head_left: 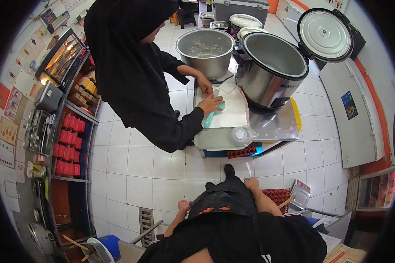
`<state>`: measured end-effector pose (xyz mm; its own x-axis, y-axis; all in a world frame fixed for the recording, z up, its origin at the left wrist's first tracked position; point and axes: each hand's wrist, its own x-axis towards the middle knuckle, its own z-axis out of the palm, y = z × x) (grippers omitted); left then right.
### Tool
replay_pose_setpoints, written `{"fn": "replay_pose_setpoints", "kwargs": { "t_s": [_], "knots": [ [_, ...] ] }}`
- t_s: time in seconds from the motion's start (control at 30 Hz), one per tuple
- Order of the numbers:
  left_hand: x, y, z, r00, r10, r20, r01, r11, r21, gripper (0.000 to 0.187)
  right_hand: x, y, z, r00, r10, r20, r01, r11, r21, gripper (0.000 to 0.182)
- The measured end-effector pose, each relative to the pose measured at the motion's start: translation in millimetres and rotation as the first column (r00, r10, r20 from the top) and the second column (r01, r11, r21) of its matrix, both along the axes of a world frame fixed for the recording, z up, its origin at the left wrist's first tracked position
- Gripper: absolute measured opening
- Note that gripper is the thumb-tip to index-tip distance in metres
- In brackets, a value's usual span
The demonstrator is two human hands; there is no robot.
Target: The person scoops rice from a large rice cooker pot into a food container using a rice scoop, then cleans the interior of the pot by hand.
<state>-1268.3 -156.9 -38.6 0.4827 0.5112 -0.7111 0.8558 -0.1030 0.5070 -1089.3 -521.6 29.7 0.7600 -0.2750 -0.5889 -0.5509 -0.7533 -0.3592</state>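
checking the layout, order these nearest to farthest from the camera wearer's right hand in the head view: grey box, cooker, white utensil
From the right hand:
1. white utensil: held in it
2. cooker: ahead, on the table's right side
3. grey box: farthest, beyond the cooker

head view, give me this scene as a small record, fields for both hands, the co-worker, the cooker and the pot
left hand: beside the black apron; cannot tell if it holds anything
right hand: holds a slender white utensil upward
co-worker's hands: on a turquoise item over a white cloth
large cooker: on the table, lid open
metal pot: uncovered, pale residue inside
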Motion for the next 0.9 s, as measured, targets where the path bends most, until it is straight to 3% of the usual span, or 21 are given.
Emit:
{"fn": "replay_pose_setpoints", "kwargs": {
  "t_s": [0.2, 0.3, 0.43, 0.53, 0.6, 0.73, 0.8, 0.83, 0.9],
  "knots": [
    [1, -2, 0, 0.998, 0.070, 0.001, -0.070, 0.997, -0.031, 0.035, 1, -3, -8, 0.998, 0.056, 0.008, -0.055, 0.998, -0.035, 0.045],
    [-3, -1, -3, 0.999, 0.008, 0.038, -0.006, 0.999, -0.032, 0.035, 1, -5, -5, 0.997, 0.078, 0.009, -0.077, 0.997, -0.018, 0.045],
    [-7, 1, -18, 0.997, 0.051, 0.058, -0.049, 0.998, -0.050, 0.034, 0, -6, -11, 0.999, 0.050, 0.020, -0.049, 0.998, -0.029, 0.045],
    [-7, 1, -22, 1.000, 0.021, -0.007, -0.021, 1.000, -0.016, 0.033, -1, -7, -11, 0.996, 0.088, 0.004, -0.087, 0.995, -0.045, 0.048],
    [-9, 1, -25, 0.992, 0.123, 0.015, -0.122, 0.989, -0.083, 0.031, -2, -6, -3, 0.997, 0.082, 0.009, -0.082, 0.996, -0.029, 0.046],
    [-11, 0, -27, 0.998, 0.002, 0.061, -0.003, 1.000, 0.015, 0.029, -4, -12, -14, 0.998, 0.061, 0.004, -0.061, 0.998, -0.030, 0.046],
    [-16, 2, -35, 0.990, 0.124, 0.066, -0.115, 0.985, -0.125, 0.026, -6, -12, -16, 0.999, 0.035, -0.009, -0.035, 0.999, -0.017, 0.045],
    [-30, 16, -86, 0.958, 0.271, 0.100, -0.228, 0.921, -0.315, 0.025, -5, -11, -13, 0.999, 0.032, -0.002, -0.032, 0.999, -0.018, 0.045],
    [-23, 13, -83, 0.966, 0.230, 0.114, -0.192, 0.942, -0.274, 0.024, -6, -10, -10, 1.000, 0.023, -0.002, -0.023, 1.000, -0.015, 0.045]
  ]
}}
